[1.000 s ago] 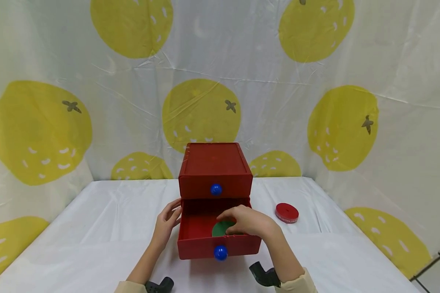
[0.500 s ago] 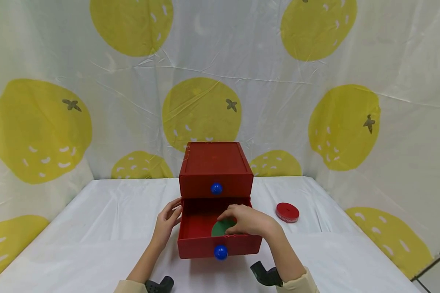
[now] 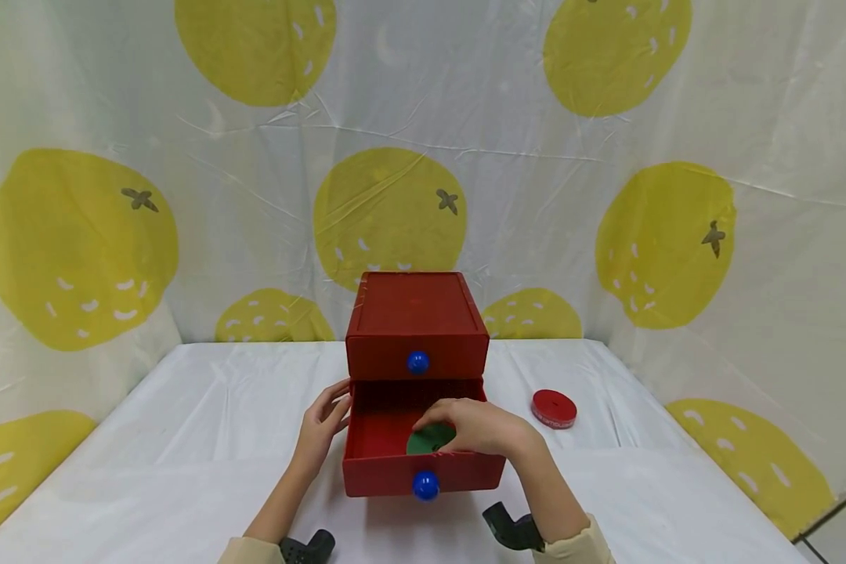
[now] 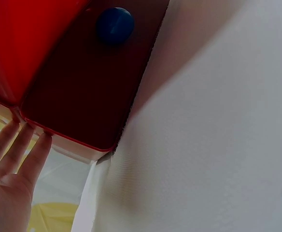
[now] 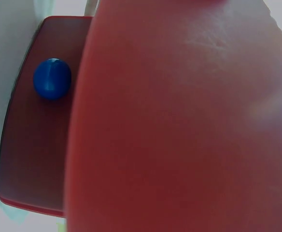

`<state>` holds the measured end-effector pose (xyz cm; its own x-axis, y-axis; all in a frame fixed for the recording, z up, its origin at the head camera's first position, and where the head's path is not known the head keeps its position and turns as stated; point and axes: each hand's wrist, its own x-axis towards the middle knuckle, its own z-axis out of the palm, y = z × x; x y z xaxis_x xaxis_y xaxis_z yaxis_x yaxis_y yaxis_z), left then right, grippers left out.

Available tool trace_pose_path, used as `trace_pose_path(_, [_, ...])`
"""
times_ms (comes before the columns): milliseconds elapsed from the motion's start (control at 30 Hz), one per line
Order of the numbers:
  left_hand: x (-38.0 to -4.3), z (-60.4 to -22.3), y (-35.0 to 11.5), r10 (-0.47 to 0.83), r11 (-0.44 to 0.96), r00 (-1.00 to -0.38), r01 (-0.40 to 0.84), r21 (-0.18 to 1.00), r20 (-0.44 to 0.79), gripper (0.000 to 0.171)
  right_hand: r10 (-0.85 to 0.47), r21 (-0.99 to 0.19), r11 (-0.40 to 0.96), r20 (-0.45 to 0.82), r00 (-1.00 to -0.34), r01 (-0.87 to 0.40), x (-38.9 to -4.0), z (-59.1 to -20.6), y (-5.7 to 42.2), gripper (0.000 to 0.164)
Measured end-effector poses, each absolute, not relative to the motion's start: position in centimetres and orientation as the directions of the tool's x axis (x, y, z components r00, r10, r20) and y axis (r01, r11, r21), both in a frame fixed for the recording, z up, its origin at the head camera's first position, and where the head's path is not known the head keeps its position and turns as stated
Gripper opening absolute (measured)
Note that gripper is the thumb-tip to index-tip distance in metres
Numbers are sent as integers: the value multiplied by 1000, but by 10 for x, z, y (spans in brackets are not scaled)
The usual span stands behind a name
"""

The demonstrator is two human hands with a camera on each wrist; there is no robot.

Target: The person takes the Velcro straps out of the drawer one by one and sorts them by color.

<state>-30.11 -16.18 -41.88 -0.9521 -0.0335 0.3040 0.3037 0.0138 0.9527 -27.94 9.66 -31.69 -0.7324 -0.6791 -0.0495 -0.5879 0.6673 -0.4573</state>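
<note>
A red two-drawer box (image 3: 416, 305) stands mid-table, its lower drawer (image 3: 381, 472) pulled out. Inside that drawer, near its front wall, lies a green disc (image 3: 420, 442) with a dark spot, perhaps a hole, in its top. My right hand (image 3: 482, 427) reaches over the drawer's right side, fingers bent and thumb at the disc; whether they grip it I cannot tell. Along the box's left side, my left hand (image 3: 319, 427) rests with fingers extended; in the left wrist view its fingertips (image 4: 44, 140) touch the drawer's side. A blurred reddish surface fills most of the right wrist view.
Right of the box, a flat red roll (image 3: 553, 409) lies on the white-covered table (image 3: 648, 486). Blue round knobs (image 3: 426, 486) stick out from the drawer fronts. Behind, a pale sheet printed with yellow fruit (image 3: 388, 211) hangs.
The right thumb and fingers have spread slightly apart over the green disc, showing its dark spot. The disc, drawer and left hand stay nearly in place.
</note>
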Motion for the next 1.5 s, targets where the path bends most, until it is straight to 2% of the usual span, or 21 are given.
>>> trace_pose_path(233, [-302, -420, -162, -38, 22, -950, 310, 950, 311, 37, -671, -439, 672, -20, -742, -596, -280, -318, 96, 34])
trace_pose_path(700, [-301, -419, -160, -30, 14, -956, 292, 956, 292, 36, -659, -393, 704, -50, -751, -591, -279, -319, 95, 52])
trace_pose_path(1000, [-302, -419, -159, -38, 4, -943, 330, 944, 330, 37, -678, -385, 681, -8, -735, -623, -278, -319, 96, 39])
trace_pose_path(1500, [-300, -418, -161, -40, 14, -947, 320, 947, 320, 37, -647, -428, 683, 20, -762, -591, -277, -318, 98, 37])
